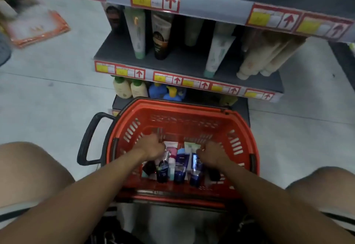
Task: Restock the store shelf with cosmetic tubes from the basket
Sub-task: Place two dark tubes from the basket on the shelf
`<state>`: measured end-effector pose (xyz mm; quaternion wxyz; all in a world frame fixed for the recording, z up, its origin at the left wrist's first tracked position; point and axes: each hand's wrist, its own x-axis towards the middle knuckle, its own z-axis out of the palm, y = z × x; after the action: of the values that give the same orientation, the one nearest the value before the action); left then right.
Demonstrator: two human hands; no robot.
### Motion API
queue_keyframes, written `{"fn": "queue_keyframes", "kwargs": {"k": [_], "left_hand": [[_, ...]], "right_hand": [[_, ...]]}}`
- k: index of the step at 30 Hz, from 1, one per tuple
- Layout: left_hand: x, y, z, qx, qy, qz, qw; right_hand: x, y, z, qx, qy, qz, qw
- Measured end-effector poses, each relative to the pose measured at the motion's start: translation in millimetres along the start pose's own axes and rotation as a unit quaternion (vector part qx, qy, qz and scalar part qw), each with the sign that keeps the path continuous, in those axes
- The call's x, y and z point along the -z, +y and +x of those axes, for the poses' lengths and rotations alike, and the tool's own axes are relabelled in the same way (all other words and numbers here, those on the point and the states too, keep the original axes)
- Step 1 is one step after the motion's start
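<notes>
A red plastic basket sits on the floor in front of the shelf. Several cosmetic tubes lie in its bottom, mostly dark blue, with white, pink and pale green ones among them. Both my hands are down inside the basket. My left hand rests on the tubes at the left, fingers curled over a tube. My right hand lies on the tubes at the right, fingers bent around a dark blue tube. The grey shelf above holds standing tubes: green-white, black-brown and cream.
The basket's black handle sticks out to the left. A lower shelf holds cream bottles and blue bottles. Red and yellow price tags line the shelf edges. An orange packet lies on the floor far left. My knees flank the basket.
</notes>
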<state>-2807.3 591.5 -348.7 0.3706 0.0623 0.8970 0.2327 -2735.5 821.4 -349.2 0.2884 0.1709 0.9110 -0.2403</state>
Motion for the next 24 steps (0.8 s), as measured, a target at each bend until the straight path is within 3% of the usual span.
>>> {"fn": "queue_keyframes", "kwargs": {"k": [14,20,24], "left_hand": [[-23,19,-67,-0.008,0.002,0.017,1.0],[-40,19,-57,0.02,-0.025,-0.009,0.999],[-50,9,-28,0.081,-0.042,-0.031,0.995]], "right_hand": [[-22,25,-52,-0.021,0.0,0.01,1.0],[-39,35,-41,-0.037,-0.024,-0.006,0.999],[-51,35,-19,-0.046,-0.063,-0.012,0.997]]}}
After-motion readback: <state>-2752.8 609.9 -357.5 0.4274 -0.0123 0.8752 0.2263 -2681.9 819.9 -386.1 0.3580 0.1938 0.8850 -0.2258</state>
